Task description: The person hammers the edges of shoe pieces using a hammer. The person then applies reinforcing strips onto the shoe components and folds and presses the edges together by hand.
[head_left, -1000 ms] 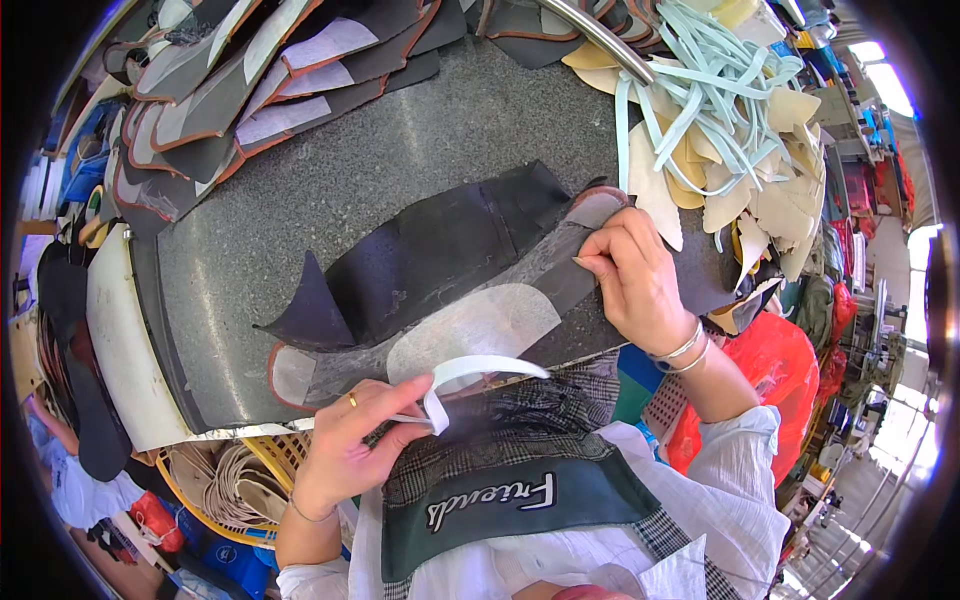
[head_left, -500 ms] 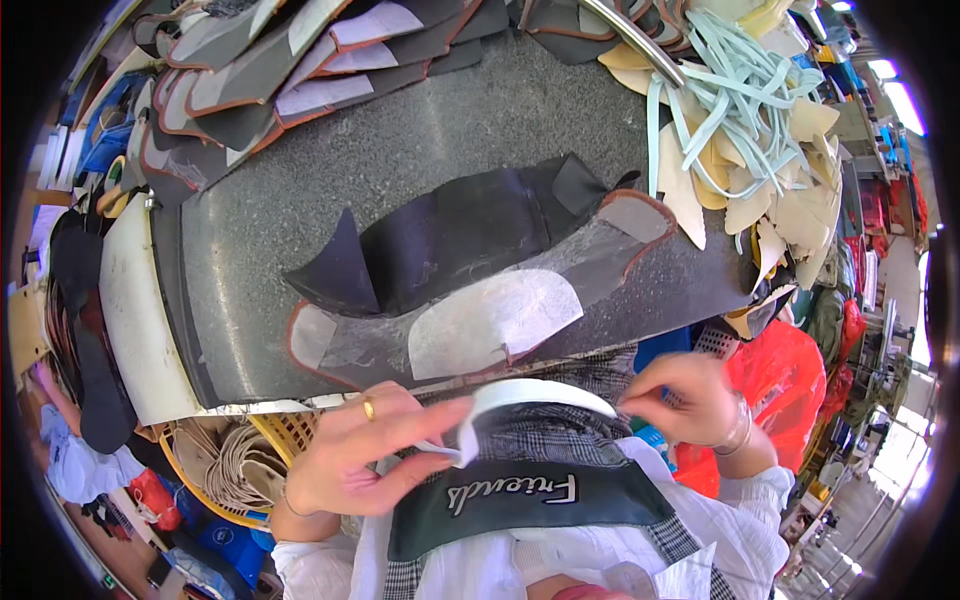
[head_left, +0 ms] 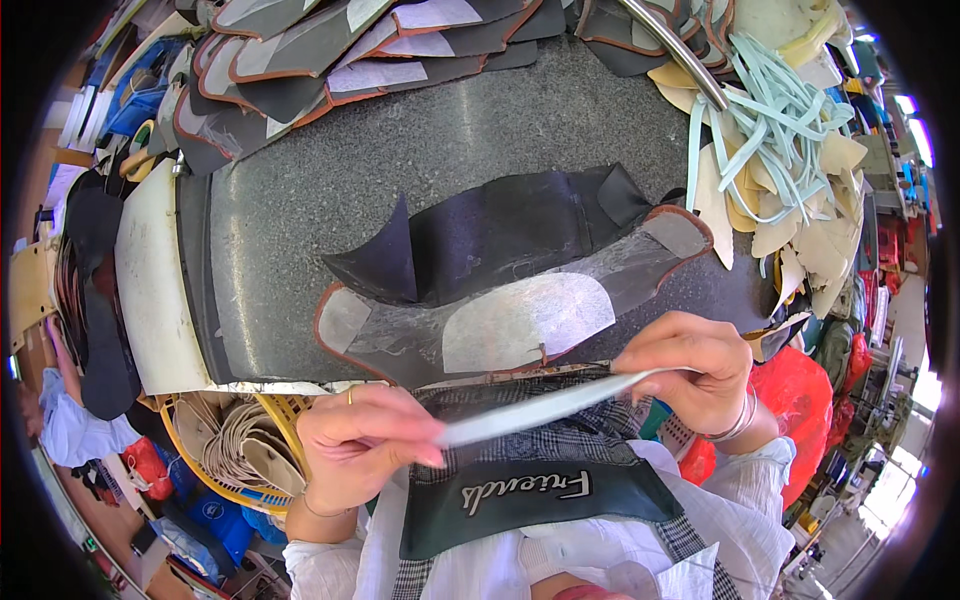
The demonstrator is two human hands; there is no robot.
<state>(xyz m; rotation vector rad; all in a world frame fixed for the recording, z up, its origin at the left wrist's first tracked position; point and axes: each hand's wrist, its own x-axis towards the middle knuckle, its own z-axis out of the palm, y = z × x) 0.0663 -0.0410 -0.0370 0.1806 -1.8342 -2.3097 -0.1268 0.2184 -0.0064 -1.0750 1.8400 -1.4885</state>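
A white strip [head_left: 545, 408] is stretched nearly straight between my two hands, above my lap and in front of the table edge. My left hand [head_left: 365, 440] pinches one end between thumb and fingers. The other end sits in the pinch of my right hand [head_left: 690, 368], with a short tail showing past the fingers. Beyond them on the table lies a dark grey shaped piece [head_left: 400, 340] with reddish-brown edges and a whitish patch [head_left: 530, 322] at its middle. A black, leather-like piece [head_left: 500, 235] lies against its far side, with one corner standing up.
Stacked grey pieces with reddish edges [head_left: 290, 60] cover the far left of the dark speckled tabletop [head_left: 300, 220]. At far right are pale blue strips [head_left: 770, 130] over cream scraps [head_left: 840, 220], near a metal tube [head_left: 680, 50]. A yellow basket [head_left: 285, 420] and red bag [head_left: 795, 420] flank me.
The strip has gone from a curved loop to nearly straight. My right hand has risen toward the table edge. The whole view has shifted a little.
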